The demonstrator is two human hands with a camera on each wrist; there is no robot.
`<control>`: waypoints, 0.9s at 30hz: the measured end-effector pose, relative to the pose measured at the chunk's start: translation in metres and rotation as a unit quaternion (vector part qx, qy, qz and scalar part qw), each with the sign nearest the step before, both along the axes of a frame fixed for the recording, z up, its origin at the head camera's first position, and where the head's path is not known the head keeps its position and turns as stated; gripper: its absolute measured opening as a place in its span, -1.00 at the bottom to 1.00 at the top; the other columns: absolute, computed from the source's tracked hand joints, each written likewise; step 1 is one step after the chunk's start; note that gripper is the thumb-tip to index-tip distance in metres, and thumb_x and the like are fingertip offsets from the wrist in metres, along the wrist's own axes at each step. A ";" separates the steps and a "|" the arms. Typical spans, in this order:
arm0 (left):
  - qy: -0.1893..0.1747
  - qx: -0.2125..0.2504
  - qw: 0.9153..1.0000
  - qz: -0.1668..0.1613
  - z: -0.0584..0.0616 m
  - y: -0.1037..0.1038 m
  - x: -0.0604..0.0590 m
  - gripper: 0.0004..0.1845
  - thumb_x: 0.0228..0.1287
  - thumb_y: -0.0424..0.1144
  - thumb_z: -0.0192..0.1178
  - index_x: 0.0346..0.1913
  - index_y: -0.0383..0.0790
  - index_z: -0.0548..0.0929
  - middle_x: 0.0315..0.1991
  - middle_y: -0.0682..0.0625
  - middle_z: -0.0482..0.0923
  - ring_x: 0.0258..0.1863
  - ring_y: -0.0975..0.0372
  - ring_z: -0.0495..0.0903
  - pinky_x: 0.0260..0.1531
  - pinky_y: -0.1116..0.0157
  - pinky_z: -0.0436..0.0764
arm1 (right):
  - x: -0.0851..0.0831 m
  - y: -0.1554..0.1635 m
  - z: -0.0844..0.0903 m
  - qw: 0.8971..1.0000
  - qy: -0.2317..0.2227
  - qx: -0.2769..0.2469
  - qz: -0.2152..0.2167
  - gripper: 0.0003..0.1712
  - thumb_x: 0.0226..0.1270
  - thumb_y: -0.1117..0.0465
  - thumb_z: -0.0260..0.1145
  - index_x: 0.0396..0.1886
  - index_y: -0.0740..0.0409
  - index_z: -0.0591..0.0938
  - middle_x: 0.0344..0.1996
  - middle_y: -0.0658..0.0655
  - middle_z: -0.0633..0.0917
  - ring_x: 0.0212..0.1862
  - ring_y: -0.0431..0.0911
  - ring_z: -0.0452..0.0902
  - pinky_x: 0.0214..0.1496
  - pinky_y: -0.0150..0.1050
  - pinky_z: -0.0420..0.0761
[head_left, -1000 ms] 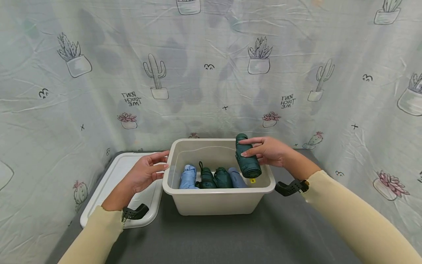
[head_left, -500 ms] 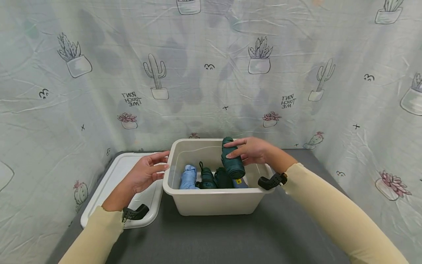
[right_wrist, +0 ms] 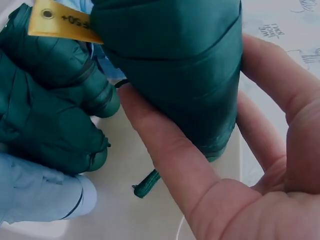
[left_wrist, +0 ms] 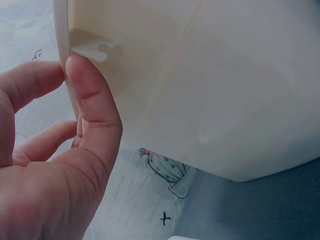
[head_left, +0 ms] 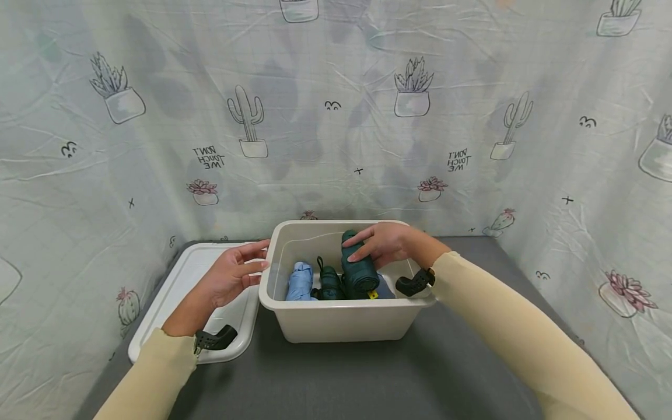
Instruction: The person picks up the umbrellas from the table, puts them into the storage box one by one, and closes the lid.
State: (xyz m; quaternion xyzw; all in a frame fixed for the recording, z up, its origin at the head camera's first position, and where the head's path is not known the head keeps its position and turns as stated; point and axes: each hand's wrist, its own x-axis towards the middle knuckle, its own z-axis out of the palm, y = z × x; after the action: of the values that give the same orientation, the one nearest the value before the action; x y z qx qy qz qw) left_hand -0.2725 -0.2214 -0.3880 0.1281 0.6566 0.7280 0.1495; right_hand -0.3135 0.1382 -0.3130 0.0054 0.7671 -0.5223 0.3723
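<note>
My right hand [head_left: 388,244] holds a rolled dark green folding umbrella [head_left: 361,275] inside the cream storage box [head_left: 343,324], above the umbrellas lying there. Its thumb and fingers span the umbrella's sides, and a yellow tag [right_wrist: 65,21] hangs from it in the right wrist view. Below lie a light blue umbrella [head_left: 300,283], a dark green one [head_left: 331,284] and a greyish blue one [head_left: 386,289]. Another green umbrella [right_wrist: 50,120] shows in the right wrist view, mostly covered in the head view. My left hand [head_left: 236,273] pinches the box's left rim [left_wrist: 61,30] between thumb and finger.
A white lid [head_left: 152,326] lies flat to the left of the box, partly under my left forearm. Both stand on a dark grey tabletop [head_left: 336,379]. A cactus-print curtain [head_left: 336,140] hangs behind and along both sides.
My right hand has carried the green umbrella leftward and down into the box, from its right end to over the middle umbrellas. The left hand has stayed at the rim.
</note>
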 end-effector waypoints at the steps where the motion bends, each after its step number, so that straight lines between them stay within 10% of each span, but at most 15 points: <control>1: -0.001 0.000 1.000 0.000 0.000 0.000 0.000 -0.26 0.41 -0.39 0.28 0.57 -0.36 0.22 0.00 -0.03 0.54 -0.06 0.22 0.72 -0.06 0.25 0.77 | -0.001 -0.001 -0.001 1.000 0.000 0.008 0.006 -0.38 0.30 0.35 0.46 0.36 0.02 0.60 0.39 0.28 0.51 0.26 0.16 0.61 0.23 0.06 0.67; 27: 0.009 -0.002 1.000 -0.002 -0.001 0.001 0.001 -0.27 0.44 -0.39 0.24 0.58 -0.36 0.19 0.04 -0.04 0.54 -0.05 0.25 0.71 -0.08 0.28 0.77 | -0.015 -0.023 -0.037 0.994 -0.038 0.078 0.062 -0.46 0.26 0.52 0.41 0.25 0.21 0.64 0.05 0.27 0.67 -0.13 0.02 0.72 0.12 -0.04 0.74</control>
State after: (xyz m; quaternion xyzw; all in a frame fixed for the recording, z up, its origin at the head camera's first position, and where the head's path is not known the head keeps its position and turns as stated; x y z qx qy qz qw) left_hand -0.2711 -0.2201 -0.3889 0.1360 0.6591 0.7253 0.1451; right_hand -0.3288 0.1148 -0.3499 0.0070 0.7896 -0.4361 0.4316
